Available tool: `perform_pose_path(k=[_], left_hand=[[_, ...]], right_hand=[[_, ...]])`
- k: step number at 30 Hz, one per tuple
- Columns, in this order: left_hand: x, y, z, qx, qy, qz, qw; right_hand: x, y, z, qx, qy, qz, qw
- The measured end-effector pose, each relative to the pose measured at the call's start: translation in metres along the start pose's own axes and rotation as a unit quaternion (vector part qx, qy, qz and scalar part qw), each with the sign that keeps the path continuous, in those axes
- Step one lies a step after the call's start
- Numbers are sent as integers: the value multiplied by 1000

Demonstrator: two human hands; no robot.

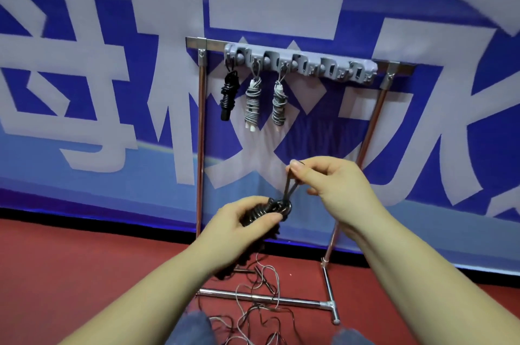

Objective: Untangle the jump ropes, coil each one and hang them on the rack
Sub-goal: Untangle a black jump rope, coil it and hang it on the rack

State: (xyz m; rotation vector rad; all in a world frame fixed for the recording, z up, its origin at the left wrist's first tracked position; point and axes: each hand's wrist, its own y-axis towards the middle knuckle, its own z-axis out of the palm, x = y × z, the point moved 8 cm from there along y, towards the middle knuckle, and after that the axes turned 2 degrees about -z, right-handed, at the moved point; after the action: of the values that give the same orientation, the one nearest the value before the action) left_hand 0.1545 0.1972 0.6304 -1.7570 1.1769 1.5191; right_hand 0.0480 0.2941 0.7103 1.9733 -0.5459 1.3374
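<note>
Rack hooks (332, 67) sit above your right hand (332, 184) pinching the loop; left hand (239, 220) grips the black coil (267, 211).

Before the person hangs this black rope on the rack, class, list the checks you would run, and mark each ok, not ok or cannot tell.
1. Black coil gripped by the left hand: ok.
2. Hanging loop pinched by the right hand: ok.
3. Coil tied off securely: cannot tell.
4. Free hook on the grey hook bar, right of the three hung ropes: ok.
5. Loose ropes on the floor all coiled: not ok.
</note>
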Motion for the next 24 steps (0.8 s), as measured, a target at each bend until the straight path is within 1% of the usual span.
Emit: perform_pose_path(k=[3,4,5,7,9,10,15,18,21,24], left_hand=[[-18,23,1,52,-33,-7,998],[-25,34,-1,57,-35,7,998],[-34,47,-5,46,-23,30,998],[-56,73,-14,-6,3,75,997],[-81,97,-17,-48,-12,102,994],[-91,109,-17,-57,-19,113,992],[-124,167,-9,-65,-63,146,985],[-137,199,-6,-70,-59,160,983],[-139,231,-7,-84,-58,155,983],[-131,264,-10,-100,-49,139,984]], right_hand=[[16,22,-1,34,-3,-8,999],[21,30,-2,41,2,-10,999],[28,40,-4,44,4,-16,999],[44,61,-12,37,-5,-33,999],[56,83,-20,23,-21,-49,998],[61,93,-26,14,-27,-57,998],[67,143,-52,-26,-26,-77,996],[65,167,-65,-39,-14,-81,996],[59,193,-77,-53,-10,-78,996],[46,221,-84,-54,-40,-68,995]])
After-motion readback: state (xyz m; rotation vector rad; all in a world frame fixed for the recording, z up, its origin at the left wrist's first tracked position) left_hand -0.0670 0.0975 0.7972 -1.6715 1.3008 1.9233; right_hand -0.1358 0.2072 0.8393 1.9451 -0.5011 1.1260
